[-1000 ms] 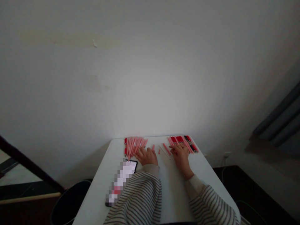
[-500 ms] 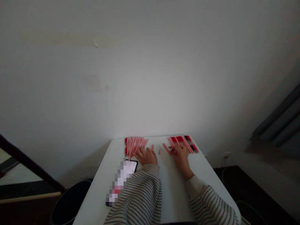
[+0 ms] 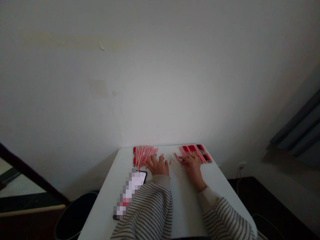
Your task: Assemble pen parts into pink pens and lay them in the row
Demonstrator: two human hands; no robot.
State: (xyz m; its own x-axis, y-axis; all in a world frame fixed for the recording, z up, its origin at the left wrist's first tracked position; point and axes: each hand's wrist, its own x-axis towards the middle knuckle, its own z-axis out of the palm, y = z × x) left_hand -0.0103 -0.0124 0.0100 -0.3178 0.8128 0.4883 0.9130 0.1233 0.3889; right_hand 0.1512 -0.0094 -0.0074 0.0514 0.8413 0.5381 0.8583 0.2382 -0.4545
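My left hand (image 3: 158, 166) is low over the table with its fingers spread, thumb apart. Its fingertips are beside a fan of pink pen barrels (image 3: 143, 156) and close to a short pink piece (image 3: 162, 155), partly covered by the fingers. My right hand (image 3: 192, 169) has its fingers bent around the lower end of a pink pen barrel (image 3: 176, 155); the grip is partly hidden. Between the hands lie a thin white refill (image 3: 176, 162) and a small pink piece (image 3: 170, 161). Beyond my right hand are rows of pink pens with red and black parts (image 3: 192, 148).
A phone (image 3: 142, 175) with a blurred screen lies left of my left forearm on the white table (image 3: 183, 210). The wall (image 3: 160, 100) meets the table's far edge. A dark bin (image 3: 72, 213) stands at the left, a wall socket (image 3: 242, 164) at the right.
My left hand has shifted slightly right and its fingers have spread, covering more of the short pink piece. My right hand has barely moved.
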